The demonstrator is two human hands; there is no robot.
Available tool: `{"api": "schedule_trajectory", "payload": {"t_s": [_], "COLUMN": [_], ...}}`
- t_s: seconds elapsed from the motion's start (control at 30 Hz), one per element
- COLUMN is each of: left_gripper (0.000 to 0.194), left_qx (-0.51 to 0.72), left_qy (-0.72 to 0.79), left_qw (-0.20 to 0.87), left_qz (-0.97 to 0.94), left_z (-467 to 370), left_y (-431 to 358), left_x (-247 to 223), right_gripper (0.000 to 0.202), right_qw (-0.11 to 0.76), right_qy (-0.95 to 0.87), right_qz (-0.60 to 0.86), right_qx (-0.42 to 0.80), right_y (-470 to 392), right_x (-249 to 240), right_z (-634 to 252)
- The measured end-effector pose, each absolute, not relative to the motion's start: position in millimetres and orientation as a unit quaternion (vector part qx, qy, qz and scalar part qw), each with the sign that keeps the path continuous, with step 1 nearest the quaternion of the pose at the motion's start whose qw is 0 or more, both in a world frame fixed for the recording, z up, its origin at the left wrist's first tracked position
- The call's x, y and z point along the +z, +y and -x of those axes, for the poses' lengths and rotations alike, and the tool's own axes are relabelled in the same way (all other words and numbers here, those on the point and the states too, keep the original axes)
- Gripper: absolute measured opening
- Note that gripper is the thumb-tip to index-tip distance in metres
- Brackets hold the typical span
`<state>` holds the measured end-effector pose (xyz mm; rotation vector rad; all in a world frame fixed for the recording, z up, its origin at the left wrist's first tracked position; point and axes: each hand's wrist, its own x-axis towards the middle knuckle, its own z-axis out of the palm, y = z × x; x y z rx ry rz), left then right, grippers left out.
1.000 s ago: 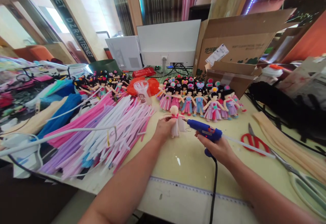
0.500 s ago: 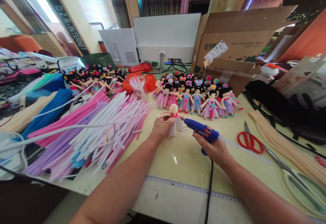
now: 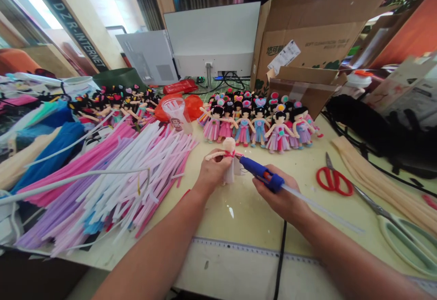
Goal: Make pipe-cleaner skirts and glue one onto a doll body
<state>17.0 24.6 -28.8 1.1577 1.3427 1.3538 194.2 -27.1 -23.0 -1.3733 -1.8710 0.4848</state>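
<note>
Left hand [image 3: 212,171] grips doll [image 3: 229,159]; right hand [image 3: 277,196] aims glue gun [image 3: 261,173] at it.

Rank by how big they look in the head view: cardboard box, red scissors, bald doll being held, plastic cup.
1. cardboard box
2. red scissors
3. and 4. bald doll and plastic cup look alike; the cup is farther, so unsure.

Bare yellow tabletop [image 3: 246,218] lies open in the lower middle of the frame, between the two forearms and down to the ruler [image 3: 259,256] along the near edge. To the left, a wide heap of pipe cleaners [image 3: 112,177] blocks the way. Behind the hands, a row of finished dolls [image 3: 259,127] closes off the centre, with a cardboard box [image 3: 307,49] beyond. On the right, red scissors [image 3: 332,181] and larger shears [image 3: 399,231] lie flat.
</note>
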Motion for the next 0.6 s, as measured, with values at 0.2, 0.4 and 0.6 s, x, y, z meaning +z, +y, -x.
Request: {"api": "schedule_trajectory", "payload": {"t_s": [0.2,0.4,0.6], "left_gripper": [0.014,0.014,0.012], "left_qx": [0.54,0.54,0.528], "left_qy": [0.531,0.53,0.548], "left_qw": [0.448,0.445,0.437], "left_qz": [-0.474,-0.478,-0.479], "left_z": [-15.7,-16.4,-17.7], "left_y": [23.8,21.8,19.0], "left_x": [-31.1,-28.5,-22.3], "right_gripper": [0.013,0.012,0.012], "right_qw": [0.369,0.358,0.359], "right_qy": [-0.76,-0.761,-0.768], "right_qz": [0.52,0.527,0.518], "right_qx": [0.128,0.119,0.111], "right_y": [-27.5,-29.2,-29.2], "right_x": [-27.6,-24.7,-25.5], "right_z": [-195.5,-194.2,-193.6]}}
